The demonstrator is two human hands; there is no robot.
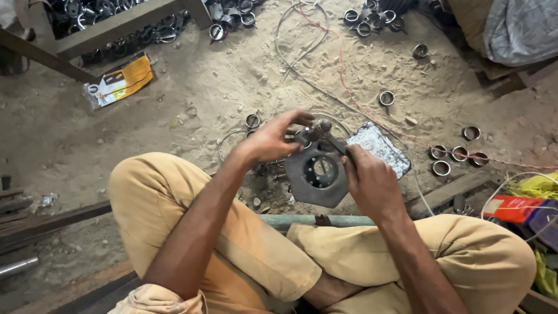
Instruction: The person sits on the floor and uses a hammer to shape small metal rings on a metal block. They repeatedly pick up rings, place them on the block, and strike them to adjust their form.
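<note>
The hexagonal metal plate [317,174] with a round hole in its middle sits between the two hands, held up over the sandy floor [203,99] in front of the crossed knees. On its top edge sits a small dark metal fitting [318,131] w/ a rounded knob. The left hand [270,139] reaches in from the left, fingers partly curled, fingertips pinching at that fitting — thumb underneath, index stretched over the top. The right hand [369,180] is closed around the plate's right edge, gripping it, and a thin dark tool [337,144] runs from that fist up to the fitting. Just behind the plate lies a crumpled foil-like sheet [381,148]. Loose metal rings [456,154] are scattered on the sand to the right, well apart from the hands.
</note>
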